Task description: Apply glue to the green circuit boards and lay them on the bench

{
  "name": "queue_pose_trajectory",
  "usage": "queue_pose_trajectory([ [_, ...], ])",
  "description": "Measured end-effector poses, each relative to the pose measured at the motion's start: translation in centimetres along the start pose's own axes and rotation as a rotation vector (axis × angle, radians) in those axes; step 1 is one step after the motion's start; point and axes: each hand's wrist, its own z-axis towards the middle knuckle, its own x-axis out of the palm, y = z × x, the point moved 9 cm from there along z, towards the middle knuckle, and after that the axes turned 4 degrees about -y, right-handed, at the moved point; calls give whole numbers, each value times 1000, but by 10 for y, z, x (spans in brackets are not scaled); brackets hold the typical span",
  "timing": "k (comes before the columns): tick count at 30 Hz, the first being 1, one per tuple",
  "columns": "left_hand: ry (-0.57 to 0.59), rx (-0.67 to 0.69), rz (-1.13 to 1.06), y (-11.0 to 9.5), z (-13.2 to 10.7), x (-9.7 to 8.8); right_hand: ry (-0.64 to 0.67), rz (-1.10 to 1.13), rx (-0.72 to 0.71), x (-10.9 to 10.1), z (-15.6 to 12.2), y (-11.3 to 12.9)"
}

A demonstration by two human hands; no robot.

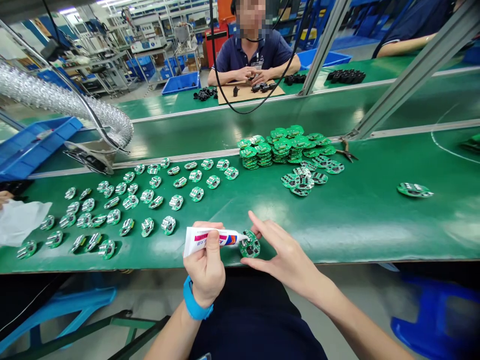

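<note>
My left hand (204,270) is closed round a white glue tube (206,239) with magenta, blue and orange print, the thumb pressing on its side. The tube's nozzle points right and its tip meets the upper part of a round green circuit board (250,245). My right hand (281,252) holds that board at its edge between the thumb below and a finger above, with the index finger stretched out. White and black components show on the board's face. Many similar boards (176,202) lie spread over the green table to the left.
Stacked green boards (283,145) stand at the back, with loose ones (300,181) before them. Pliers (347,151) lie beside the stacks; a single board (414,190) rests far right. A silver duct (93,110) hangs at left. A co-worker (258,55) sits opposite.
</note>
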Motion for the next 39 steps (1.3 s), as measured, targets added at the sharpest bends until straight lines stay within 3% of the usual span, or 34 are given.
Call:
queue_pose_trajectory([
  [6, -13, -3, 26, 5, 10, 1, 11, 10, 11, 0, 0, 0],
  [11, -65, 53, -60, -9, 1, -3, 23, 22, 27, 1, 2, -2],
  [19, 76, 189, -34, -18, -6, 9, 39, 18, 25, 3, 3, 1],
  [25, 27, 284, -15, -27, -10, 1, 23, 25, 34, 0, 3, -2],
  [30, 93, 274, 42, -27, -17, 7, 9, 25, 24, -2, 4, -2],
  [32, 40, 300, 59, -30, -14, 6, -5, 18, 31, -5, 4, -3],
  [35, -146, 371, 41, -43, -9, -6, -35, -24, 39, -15, 2, -12],
  [37, -271, 342, -6, -43, -4, -19, -78, -90, 68, -30, -3, -30],
  [39, -364, 243, -47, -30, 4, -35, -169, -183, 136, -57, -12, -62],
])
